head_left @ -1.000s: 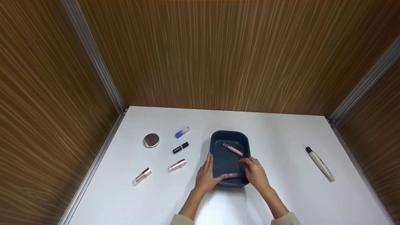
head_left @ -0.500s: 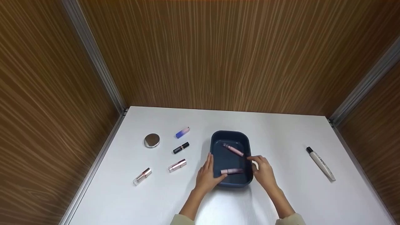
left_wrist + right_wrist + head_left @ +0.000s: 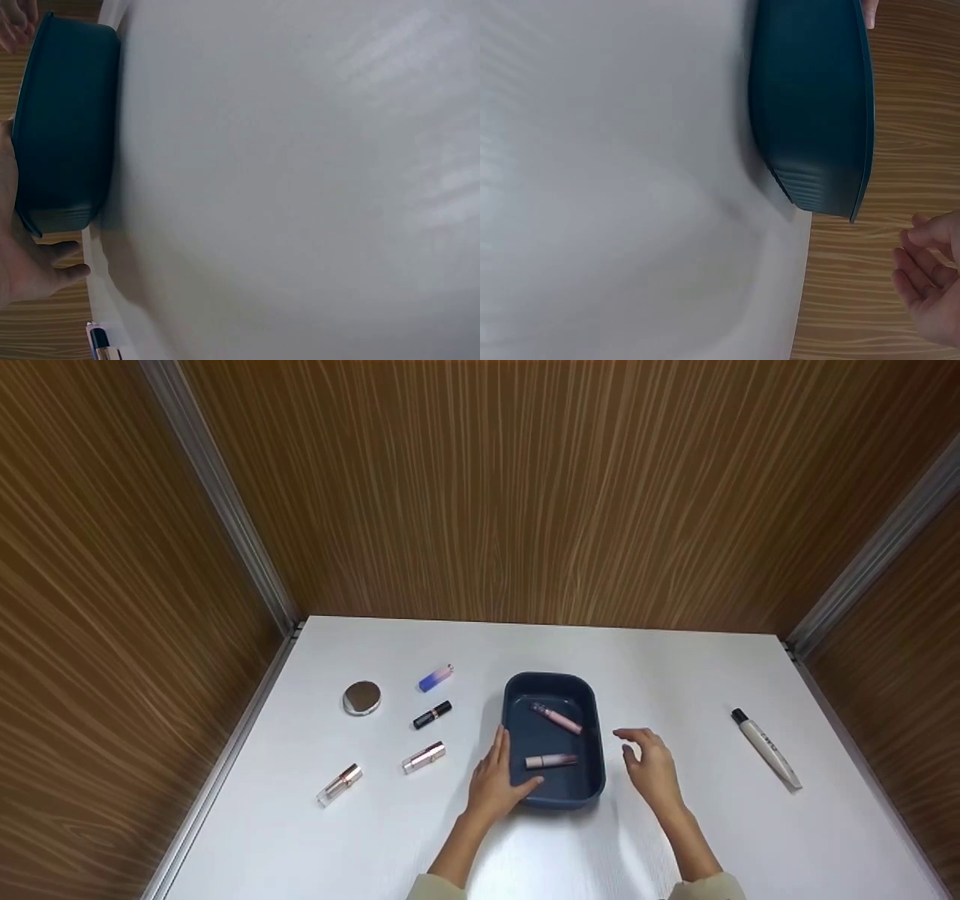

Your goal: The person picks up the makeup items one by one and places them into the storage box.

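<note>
A dark blue bin [image 3: 555, 802] stands on the white table, holding a pink tube [image 3: 557, 718] and, below it, a pale-to-dark tube [image 3: 551, 761]. My left hand [image 3: 492, 789] rests on the bin's left side, fingers outside along the wall and thumb over the near left rim; the left wrist view shows it beside the teal-looking wall [image 3: 67, 120]. To the right of the bin my right hand [image 3: 654, 774] hovers apart from it, fingers loosely bent and holding nothing. The right wrist view also has this hand [image 3: 934, 277] away from the bin [image 3: 814, 105].
Left of the bin lie a round compact [image 3: 362, 698], a blue-pink tube [image 3: 436, 678], a black tube [image 3: 432, 715] and two clear-and-rose tubes [image 3: 424, 757], [image 3: 340, 785]. A white tube with a black cap [image 3: 766, 748] lies far right. Wood-grain panels [image 3: 480, 495] stand around the table.
My right hand has left the bin and moved right. The lower tube, earlier by that hand, now lies uncovered a little higher in the bin. My left hand has stayed in place.
</note>
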A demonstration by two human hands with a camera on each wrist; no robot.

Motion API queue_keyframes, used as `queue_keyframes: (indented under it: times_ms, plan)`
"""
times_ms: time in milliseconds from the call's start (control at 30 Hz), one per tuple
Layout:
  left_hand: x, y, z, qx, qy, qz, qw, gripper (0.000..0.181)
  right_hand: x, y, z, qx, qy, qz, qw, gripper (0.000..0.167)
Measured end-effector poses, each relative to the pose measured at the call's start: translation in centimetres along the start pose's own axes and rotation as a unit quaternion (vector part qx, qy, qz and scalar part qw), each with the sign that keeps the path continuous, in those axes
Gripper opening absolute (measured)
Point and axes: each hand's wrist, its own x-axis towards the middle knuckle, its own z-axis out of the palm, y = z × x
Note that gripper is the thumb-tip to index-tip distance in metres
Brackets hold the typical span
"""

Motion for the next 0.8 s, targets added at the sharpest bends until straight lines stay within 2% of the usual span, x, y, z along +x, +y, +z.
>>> queue_keyframes:
  times_ms: [400,800]
  plan:
    - [-0.1,0.0,-0.1,-0.002,0.004,0.002,1.0000,0.099,0.4,0.8,-2.3,0.007,-0.006,0.072,0.9974,0.023]
    - [0.0,0.0,0.0,-0.002,0.011,0.006,0.9999,0.097,1.1,2.3,-4.5,-0.010,0.043,0.104,0.9936,0.023]
